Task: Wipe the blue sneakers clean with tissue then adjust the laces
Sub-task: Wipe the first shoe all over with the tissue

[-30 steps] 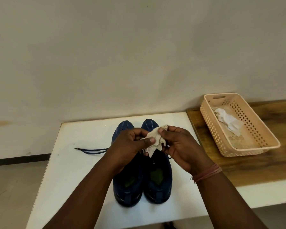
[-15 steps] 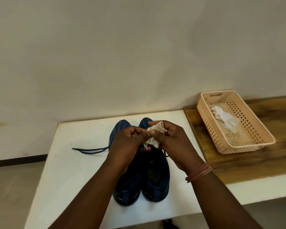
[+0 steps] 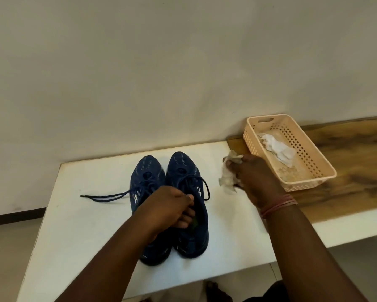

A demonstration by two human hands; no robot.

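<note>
Two blue sneakers stand side by side on the white table, toes toward the wall: the left sneaker and the right sneaker. A dark lace trails from the left sneaker across the table. My left hand reaches into the opening of the right sneaker, fingers curled over its collar. My right hand holds a crumpled tissue to the right of the sneakers, near the basket.
A peach plastic basket stands at the right on a wooden surface, with a white tissue inside. A plain wall rises behind the table. The floor lies to the left, below the table edge.
Both hands were together over the sneakers on the tissue. Now my right hand has carried the tissue rightward toward the basket, and my left hand has dropped onto the right sneaker's opening.
</note>
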